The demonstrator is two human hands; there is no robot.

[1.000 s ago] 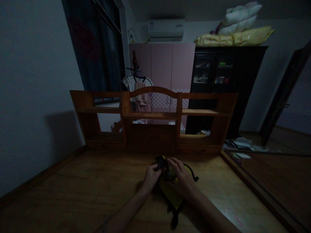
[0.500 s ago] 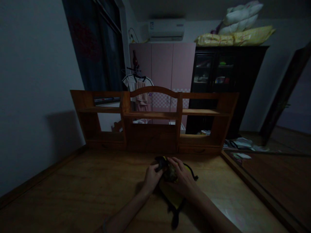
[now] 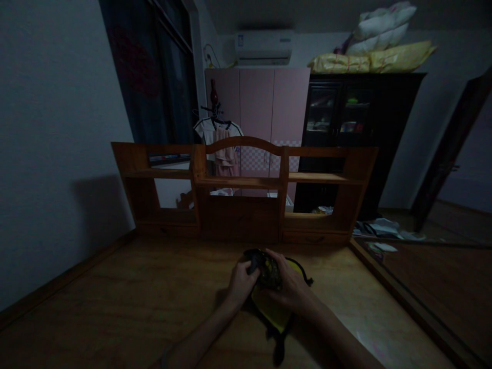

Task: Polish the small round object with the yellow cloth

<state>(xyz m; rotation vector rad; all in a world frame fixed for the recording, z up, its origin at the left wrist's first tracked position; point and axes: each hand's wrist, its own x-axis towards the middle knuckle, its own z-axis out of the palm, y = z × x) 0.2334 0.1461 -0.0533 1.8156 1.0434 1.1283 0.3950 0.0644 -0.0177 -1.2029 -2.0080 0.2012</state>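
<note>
A yellow and black cloth item with dark straps (image 3: 273,311) lies on the wooden desk (image 3: 134,302) in dim light. My left hand (image 3: 240,283) pinches the dark bunched top part of it. My right hand (image 3: 287,285) is curled over the same bunched part from the right, fingers closed on the fabric. A black strap trails toward me below the hands, and another loops out to the right.
A wooden shelf unit (image 3: 244,189) stands along the desk's far edge. A raised wooden rim (image 3: 400,294) runs along the right side. Beyond are a pink wardrobe (image 3: 257,107), a dark cabinet (image 3: 357,123) with bedding on top, and a wall on the left.
Both hands have shifted slightly on the bunched fabric; more of the yellow part shows below them. The item stays in the same spot.
</note>
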